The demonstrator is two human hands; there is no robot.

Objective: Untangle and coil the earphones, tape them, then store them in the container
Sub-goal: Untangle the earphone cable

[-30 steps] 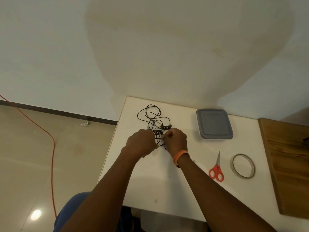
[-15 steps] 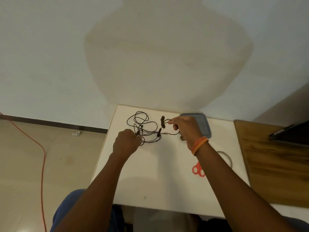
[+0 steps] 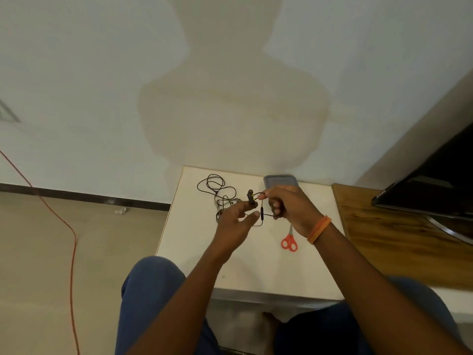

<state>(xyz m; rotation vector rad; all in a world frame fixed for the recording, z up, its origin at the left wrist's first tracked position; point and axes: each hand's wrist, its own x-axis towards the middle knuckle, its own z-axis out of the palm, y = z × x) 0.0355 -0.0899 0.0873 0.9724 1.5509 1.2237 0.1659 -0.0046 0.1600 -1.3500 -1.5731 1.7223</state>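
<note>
Pinching the black earphones [image 3: 252,197] cable above the white table [image 3: 194,242], right hand [image 3: 289,208] is holding it taut while left hand [image 3: 234,225] fingers are spreading loosely beside it, grey container [image 3: 279,180] sitting far right.

You will find no legible text, label, brand, number or sign anywhere in this view.
</note>
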